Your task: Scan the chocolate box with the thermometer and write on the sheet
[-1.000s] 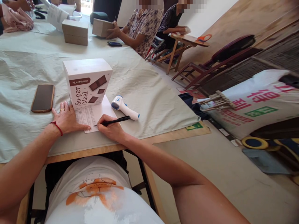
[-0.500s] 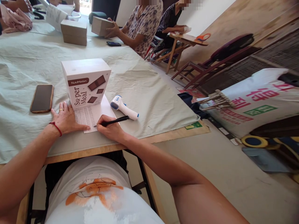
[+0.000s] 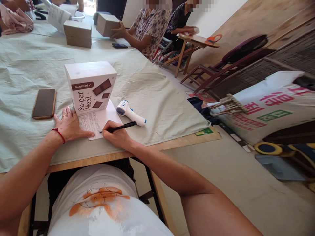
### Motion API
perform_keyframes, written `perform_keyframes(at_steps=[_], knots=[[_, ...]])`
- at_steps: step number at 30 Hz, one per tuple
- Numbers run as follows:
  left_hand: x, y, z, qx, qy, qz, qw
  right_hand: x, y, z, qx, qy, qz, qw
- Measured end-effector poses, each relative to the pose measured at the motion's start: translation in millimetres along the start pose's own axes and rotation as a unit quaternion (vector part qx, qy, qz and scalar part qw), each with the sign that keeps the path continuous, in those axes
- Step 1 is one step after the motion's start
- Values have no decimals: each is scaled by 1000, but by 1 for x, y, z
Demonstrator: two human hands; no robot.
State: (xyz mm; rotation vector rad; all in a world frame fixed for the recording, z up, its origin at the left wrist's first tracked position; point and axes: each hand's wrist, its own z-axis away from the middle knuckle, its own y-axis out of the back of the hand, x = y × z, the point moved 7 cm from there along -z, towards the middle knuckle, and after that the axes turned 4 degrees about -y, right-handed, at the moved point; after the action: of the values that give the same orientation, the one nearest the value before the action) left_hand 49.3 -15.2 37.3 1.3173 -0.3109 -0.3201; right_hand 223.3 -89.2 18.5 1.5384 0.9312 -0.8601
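Note:
My right hand (image 3: pixel 116 135) grips a black pen (image 3: pixel 121 127), its tip resting on a printed sheet of paper (image 3: pixel 94 122) near the table's front edge. My left hand (image 3: pixel 69 125) lies flat on the sheet's left side, fingers spread, a red cord around the wrist. A white "Su-per Meal" box (image 3: pixel 90 86) stands on the far end of the sheet, just beyond my left hand. A white and blue infrared thermometer (image 3: pixel 130 113) lies right of the paper, close to the pen's end.
A phone (image 3: pixel 44 103) lies face up left of the box on the pale cloth (image 3: pixel 152 88). Across the table a seated person (image 3: pixel 150 26) holds a brown box (image 3: pixel 106 25); another brown box (image 3: pixel 77 33) and a dark phone (image 3: pixel 119 45) lie nearby. Chairs and a printed sack (image 3: pixel 273 106) stand at right.
My hands and the pen stay in place on the paper. The person across the table has lifted the brown box slightly.

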Motion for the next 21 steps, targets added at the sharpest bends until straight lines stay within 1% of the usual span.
perform_keyframes(at_steps=[5,13,21], knots=[[0,1,0,1,3,5,1000,4,2,-1,13,-2,-11,1000],[1,0,1,4,-2,3,1000,1,1,0,7,19,20,1000],[0,0,0,-3,7,-2,1000,1,2,0,10,18,13,1000]])
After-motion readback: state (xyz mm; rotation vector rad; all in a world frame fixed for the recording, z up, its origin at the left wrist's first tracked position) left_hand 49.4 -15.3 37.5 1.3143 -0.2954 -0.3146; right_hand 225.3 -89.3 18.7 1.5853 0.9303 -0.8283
